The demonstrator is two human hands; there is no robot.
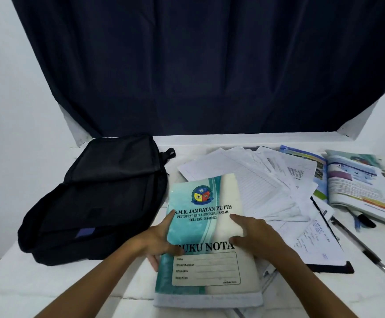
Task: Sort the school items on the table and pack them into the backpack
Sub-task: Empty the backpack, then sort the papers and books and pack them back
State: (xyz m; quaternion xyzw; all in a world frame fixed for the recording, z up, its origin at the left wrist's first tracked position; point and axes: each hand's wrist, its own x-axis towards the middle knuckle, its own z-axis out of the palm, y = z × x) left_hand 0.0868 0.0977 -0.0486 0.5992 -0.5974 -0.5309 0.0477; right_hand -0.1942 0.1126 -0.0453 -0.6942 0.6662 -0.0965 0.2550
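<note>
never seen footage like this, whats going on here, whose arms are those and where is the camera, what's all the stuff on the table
There is no machine here: a person wears a wide-angle camera on the head, looking down at their own arms. Both hands hold a teal and cream notebook printed "BUKU NOTA": the left hand grips its left edge, the right hand lies on its cover. On the white table a black backpack lies to the left. To the right are loose papers, an open colour magazine, a pen and a marker.
</note>
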